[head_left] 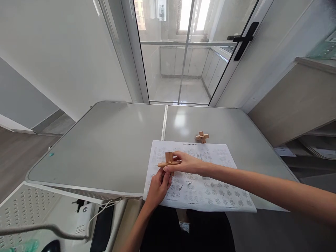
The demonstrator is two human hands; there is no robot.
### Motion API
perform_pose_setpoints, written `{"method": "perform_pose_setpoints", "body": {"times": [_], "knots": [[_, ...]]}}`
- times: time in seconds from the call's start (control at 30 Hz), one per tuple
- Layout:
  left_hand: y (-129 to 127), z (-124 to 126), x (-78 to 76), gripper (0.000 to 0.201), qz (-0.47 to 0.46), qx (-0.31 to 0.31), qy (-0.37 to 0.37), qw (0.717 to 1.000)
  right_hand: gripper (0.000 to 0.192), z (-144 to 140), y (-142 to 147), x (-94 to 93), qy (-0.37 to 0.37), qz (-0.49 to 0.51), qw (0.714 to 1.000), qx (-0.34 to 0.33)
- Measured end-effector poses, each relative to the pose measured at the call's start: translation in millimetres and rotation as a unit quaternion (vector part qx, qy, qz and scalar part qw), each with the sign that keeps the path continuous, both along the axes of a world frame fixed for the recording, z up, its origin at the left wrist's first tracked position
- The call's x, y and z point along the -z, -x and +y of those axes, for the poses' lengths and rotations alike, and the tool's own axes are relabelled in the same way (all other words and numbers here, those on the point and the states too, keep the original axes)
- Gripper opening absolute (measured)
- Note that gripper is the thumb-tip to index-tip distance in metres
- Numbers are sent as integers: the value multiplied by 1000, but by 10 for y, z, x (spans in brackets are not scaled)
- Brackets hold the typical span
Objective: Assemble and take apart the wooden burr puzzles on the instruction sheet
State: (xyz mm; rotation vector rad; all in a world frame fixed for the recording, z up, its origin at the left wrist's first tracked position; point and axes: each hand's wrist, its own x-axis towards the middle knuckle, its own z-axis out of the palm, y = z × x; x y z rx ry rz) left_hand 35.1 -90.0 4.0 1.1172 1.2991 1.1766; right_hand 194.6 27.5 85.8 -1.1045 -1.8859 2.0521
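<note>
Both hands are on a small wooden cross puzzle (169,161), held just above the printed sheet (210,175) near its left side. The right hand (183,163) comes in from the right with a long bare forearm, and its grip is pinched on the puzzle's horizontal bar, thumb under and fingers on top. The left hand (159,187) comes up from below, its grip closed on the lower end of the upright piece.

The sheet is covered in rows of little puzzle diagrams with a line of heading text along the far edge, but it's way too small to read. No brand or label I can make out anywhere. There are a couple of dark pen ticks near the sheet's near-middle.

A second wooden puzzle (202,137), already crossed together, sits on the worktop (105,147) just past the sheet's far edge, well apart from the hands.

The sheet's near edge hangs over the front edge of the worktop. The whole left half of the worktop is bare grey, with a seam running down the middle. A glass door (183,52) with a black handle (245,39) stands behind the far edge.
</note>
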Motion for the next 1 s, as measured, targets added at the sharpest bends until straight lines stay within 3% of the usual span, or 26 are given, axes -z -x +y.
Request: {"method": "perform_pose_setpoints", "body": {"times": [0.17, 0.37, 0.53, 0.73, 0.83, 1.0], "knots": [[21, -5, 6, 49, 19, 24, -7, 1000, 50, -18, -103, 103, -19, 16, 999, -20], [7, -35, -19, 54, 37, 21, -16, 999, 51, -203, -120, 109, -42, 66, 997, 24], [-9, -9, -70, 46, 23, 22, -10, 999, 49, -192, -251, 110, -1, 88, 995, 37], [-46, -16, -63, 37, 66, 6, -20, 998, 47, -16, -751, 83, -37, 4, 993, 108], [-94, -35, -51, 33, 123, -4, -27, 992, 57, 67, -1080, 104, -64, -30, 986, 149], [-193, -21, -35, 29, 222, -20, -26, 975, 76, 209, -1567, 306, -188, -121, 947, 230]]}}
